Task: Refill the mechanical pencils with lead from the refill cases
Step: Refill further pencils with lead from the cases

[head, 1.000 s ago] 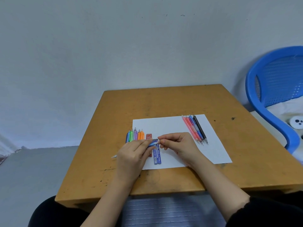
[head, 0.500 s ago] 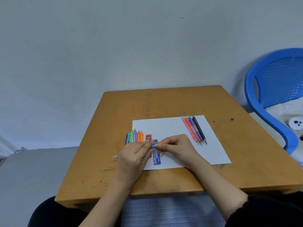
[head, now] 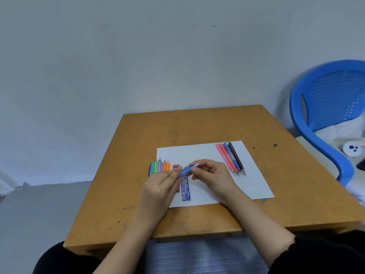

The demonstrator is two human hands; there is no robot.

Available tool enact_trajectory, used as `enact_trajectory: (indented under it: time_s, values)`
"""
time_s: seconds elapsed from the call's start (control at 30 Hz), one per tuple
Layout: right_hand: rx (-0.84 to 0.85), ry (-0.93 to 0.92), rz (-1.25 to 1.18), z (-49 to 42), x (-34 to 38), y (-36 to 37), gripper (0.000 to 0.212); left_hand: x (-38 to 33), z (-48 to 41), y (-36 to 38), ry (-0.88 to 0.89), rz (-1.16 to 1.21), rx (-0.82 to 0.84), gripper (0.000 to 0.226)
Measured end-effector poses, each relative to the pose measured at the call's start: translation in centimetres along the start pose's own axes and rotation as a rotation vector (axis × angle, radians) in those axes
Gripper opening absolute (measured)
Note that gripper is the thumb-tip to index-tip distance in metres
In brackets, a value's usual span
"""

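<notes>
A plain pale grey wall [head: 138, 56] stands behind a square wooden tabletop [head: 197, 127] with small dark marks. A blue plastic chair [head: 320, 139] is at the right. The floor [head: 39, 214] is grey.

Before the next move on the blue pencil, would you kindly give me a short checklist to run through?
1. Left hand grips blue pencil: ok.
2. Right hand pinches the pencil's white end: ok.
3. Cap off, barrel open for lead: cannot tell.
4. Blue case lies on the paper, close to both hands: ok.
5. Blue case opened: cannot tell.
</notes>
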State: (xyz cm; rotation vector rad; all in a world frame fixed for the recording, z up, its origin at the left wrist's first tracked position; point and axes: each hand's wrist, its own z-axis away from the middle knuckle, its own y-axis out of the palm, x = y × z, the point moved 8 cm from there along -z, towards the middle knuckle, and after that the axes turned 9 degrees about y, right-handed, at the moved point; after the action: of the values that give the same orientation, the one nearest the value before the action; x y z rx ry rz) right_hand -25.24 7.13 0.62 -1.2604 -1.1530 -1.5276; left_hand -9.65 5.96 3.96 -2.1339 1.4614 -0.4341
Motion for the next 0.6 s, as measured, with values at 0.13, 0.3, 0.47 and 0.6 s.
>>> enact_trajectory:
  time_s: [0.13, 0.3, 0.47, 0.6]
  values:
    - [-0.021, 0.058, -0.406, -0.5, 0.5, -1.2, 0.013, 1.5, 0.0, -0.4, -0.273, 0.222, 0.014, 0.029]
    - [0.009, 0.074, -0.464, -1.7, 2.0, -0.7, 0.014, 3.2, 1.8, 0.9, -0.89, 0.592, 0.064, 0.025]
    - [0.001, 0.148, -0.725, -3.9, 2.6, 1.4, 0.017, 1.4, 2.3, 4.3, -1.324, 1.349, 0.117, 0.052]
    - [0.029, 0.213, -0.892, -6.1, 2.1, 2.9, 0.025, 0.7, 2.3, 5.4, -1.51, 1.877, 0.065, 0.078]
